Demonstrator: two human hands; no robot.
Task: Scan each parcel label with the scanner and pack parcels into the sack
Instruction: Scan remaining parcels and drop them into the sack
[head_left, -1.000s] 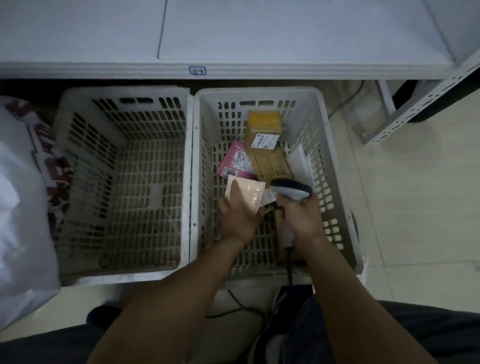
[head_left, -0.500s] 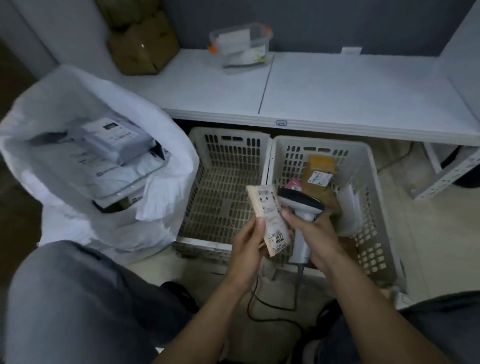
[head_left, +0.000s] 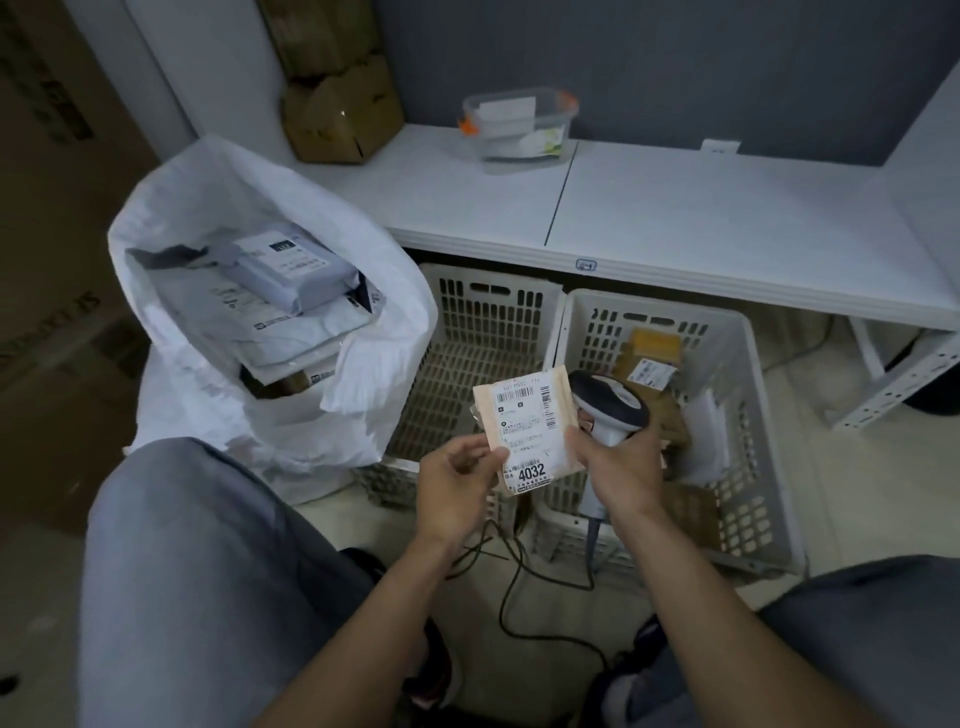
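Observation:
A small tan parcel (head_left: 524, 426) with a white label marked 4032 faces me, held up over the baskets. My left hand (head_left: 457, 483) pinches its lower left edge. My right hand (head_left: 621, 462) grips the grey corded scanner (head_left: 608, 410), whose head sits just right of the parcel, and its fingertips touch the parcel's right edge. The white sack (head_left: 249, 291) stands open at the left with several grey and white parcels inside. More brown parcels (head_left: 649, 358) lie in the right basket (head_left: 748, 415).
An empty slotted basket (head_left: 467, 332) stands left of the right one, under a white table (head_left: 701, 228). On the table are a clear plastic container (head_left: 519, 124) and cardboard boxes (head_left: 337, 93). The scanner cable (head_left: 519, 582) trails on the floor between my knees.
I lifted the tan parcel out of the right basket and turned its label toward me. My view rose from the baskets, bringing the sack and table into sight.

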